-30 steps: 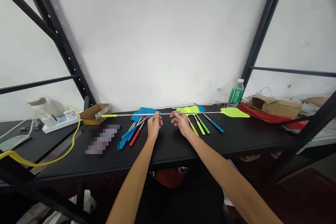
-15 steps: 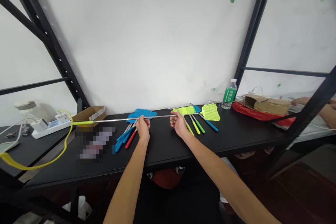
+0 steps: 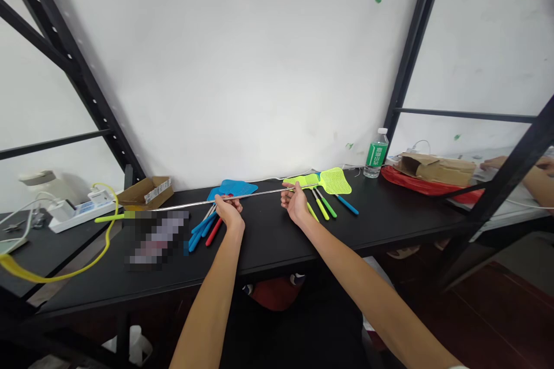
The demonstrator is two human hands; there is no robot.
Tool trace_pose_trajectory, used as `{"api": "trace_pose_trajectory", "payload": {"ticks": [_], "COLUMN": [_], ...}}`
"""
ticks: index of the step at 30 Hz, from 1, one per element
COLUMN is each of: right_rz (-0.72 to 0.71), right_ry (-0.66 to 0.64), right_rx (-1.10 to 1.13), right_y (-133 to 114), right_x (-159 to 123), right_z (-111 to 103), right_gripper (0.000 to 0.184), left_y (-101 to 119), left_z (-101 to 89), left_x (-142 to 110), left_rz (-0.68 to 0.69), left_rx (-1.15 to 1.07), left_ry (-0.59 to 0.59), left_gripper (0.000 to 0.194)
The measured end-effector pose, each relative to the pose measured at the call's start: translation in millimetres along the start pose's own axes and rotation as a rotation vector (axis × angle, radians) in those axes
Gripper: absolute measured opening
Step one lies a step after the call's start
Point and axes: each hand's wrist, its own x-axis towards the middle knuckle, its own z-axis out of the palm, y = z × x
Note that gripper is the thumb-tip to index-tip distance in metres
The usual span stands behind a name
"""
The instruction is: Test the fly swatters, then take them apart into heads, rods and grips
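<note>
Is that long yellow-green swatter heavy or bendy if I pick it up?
The swatter is probably light, since its rod looks thin and its head is full of holes. The rod seems fairly stiff, looking nearly straight between the left hand and right hand. Being shiny, it might feel slippery.

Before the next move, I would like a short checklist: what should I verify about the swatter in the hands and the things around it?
1. Left hand on the held swatter: ok.
2. Right hand on it, nearer the mesh head: ok.
3. Bottle upright, apart from the mesh head: ok.
4. Handle free of the yellow cable: cannot tell; they cross in view.
5. Mesh head free of the swatters at right: cannot tell; they overlap in view.
</note>
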Motion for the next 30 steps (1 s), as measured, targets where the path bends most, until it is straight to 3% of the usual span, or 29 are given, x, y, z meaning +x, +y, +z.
{"api": "trace_pose_trajectory", "payload": {"ticks": [11,17,20,27,30], "right_rz": [-0.01,-0.127,-0.171,-0.26,-0.317], "right_ry": [-0.005,0.039,0.087,0.185,0.105], "right_rx": [-0.017,-0.002,0.046,0.235,0.2], "right_y": [-0.1,-4.2,-7.9,-36.9,-51.6], "right_x": [-0.1,-2.9,-2.6,0.8,-5.9], "right_z": [0.5,-0.2,-2.9,-12.6,-14.7], "right_gripper": [0.051,0.054,0.054,0.051,0.047], "left_y": [5.7,9.0,9.1,10.6,11.4], "left_z": [1.9,1.7,1.1,-1.5,-0.7], "left_x": [-4.4,-5.5,-4.4,-0.1,0.0], "left_rz": [0.002,0.158,0.201,0.155,0.119], "left_rx": [0.034,0.152,0.176,0.163,0.137], "left_ry": [0.016,0.234,0.264,0.348,0.322], "left_gripper": [0.04,0.045,0.048,0.05,0.049]}}
